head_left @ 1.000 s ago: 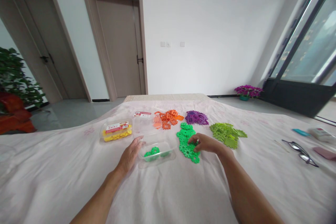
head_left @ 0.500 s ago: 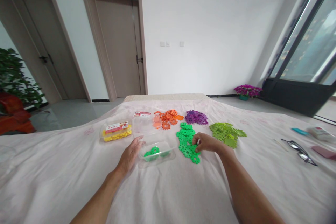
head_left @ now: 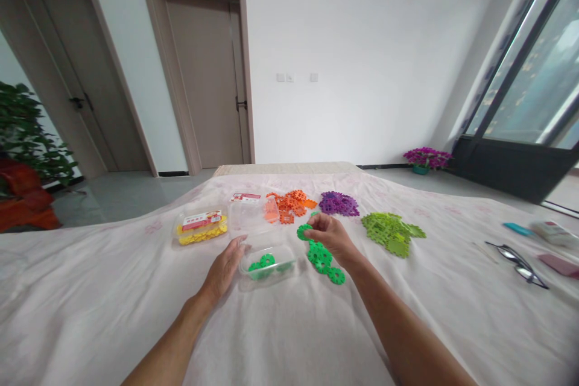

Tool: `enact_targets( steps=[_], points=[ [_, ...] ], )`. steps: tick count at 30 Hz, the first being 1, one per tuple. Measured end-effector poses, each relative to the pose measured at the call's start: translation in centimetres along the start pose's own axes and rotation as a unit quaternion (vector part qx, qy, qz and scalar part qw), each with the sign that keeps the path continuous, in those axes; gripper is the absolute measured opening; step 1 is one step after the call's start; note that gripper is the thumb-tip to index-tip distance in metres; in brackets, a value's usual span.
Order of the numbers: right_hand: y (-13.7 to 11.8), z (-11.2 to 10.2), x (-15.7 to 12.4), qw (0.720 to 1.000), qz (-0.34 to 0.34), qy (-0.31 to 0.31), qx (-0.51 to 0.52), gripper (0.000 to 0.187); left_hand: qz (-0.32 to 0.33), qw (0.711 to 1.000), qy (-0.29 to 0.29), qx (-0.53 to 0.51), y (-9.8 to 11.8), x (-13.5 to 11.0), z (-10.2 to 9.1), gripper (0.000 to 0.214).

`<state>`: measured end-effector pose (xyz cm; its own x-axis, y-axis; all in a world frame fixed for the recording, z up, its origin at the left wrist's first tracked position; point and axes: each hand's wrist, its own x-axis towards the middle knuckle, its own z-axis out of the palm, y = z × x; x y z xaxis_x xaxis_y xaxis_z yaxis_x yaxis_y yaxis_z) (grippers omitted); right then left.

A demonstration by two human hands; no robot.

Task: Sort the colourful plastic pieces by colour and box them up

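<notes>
A clear plastic box (head_left: 289, 277) lies on the cloth in front of me, with several green notched discs inside it. My left hand (head_left: 226, 265) grips its left end, the fingers closed around the rim. Between the thumb and fingertips of my right hand (head_left: 333, 235), a green notched disc (head_left: 303, 231) is pinched above the cloth, just right of the box. Below that hand lies a pile of green discs (head_left: 319, 257), partly hidden by it. A single green disc (head_left: 336, 275) lies at the pile's near end.
Behind the box are an open clear container (head_left: 246, 217) and a lidded box of yellow pieces (head_left: 201, 229). Orange (head_left: 294, 202), purple (head_left: 338, 204) and lime-green pieces (head_left: 391, 232) lie in separate piles. Glasses (head_left: 518, 262) rest at the right.
My right hand has moved left and slightly up from the green pile, with a green disc now in its fingers. My left hand stays at the box.
</notes>
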<state>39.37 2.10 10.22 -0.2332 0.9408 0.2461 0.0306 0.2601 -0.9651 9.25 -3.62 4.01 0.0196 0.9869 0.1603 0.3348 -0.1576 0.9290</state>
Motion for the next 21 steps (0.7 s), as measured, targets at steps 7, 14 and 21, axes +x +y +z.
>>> enact_targets(
  steps=[7, 14, 21],
  points=[
    [0.5, -0.6, -0.2, 0.99, 0.014, -0.017, -0.142, 0.026, 0.01, 1.0, 0.001, 0.002, 0.0, 0.0, 0.0, 0.062],
    [0.5, -4.4, -0.6, 0.855, 0.084, -0.056, -0.508, 0.042, -0.003, 1.0, 0.002, 0.014, 0.4, -0.1, 0.1, 0.064],
    [0.5, -3.5, -1.3, 0.802, 0.134, -0.106, -0.573, 0.048, -0.002, 1.0, 0.008, 0.015, 0.3, 0.0, 0.1, 0.064]
  ],
)
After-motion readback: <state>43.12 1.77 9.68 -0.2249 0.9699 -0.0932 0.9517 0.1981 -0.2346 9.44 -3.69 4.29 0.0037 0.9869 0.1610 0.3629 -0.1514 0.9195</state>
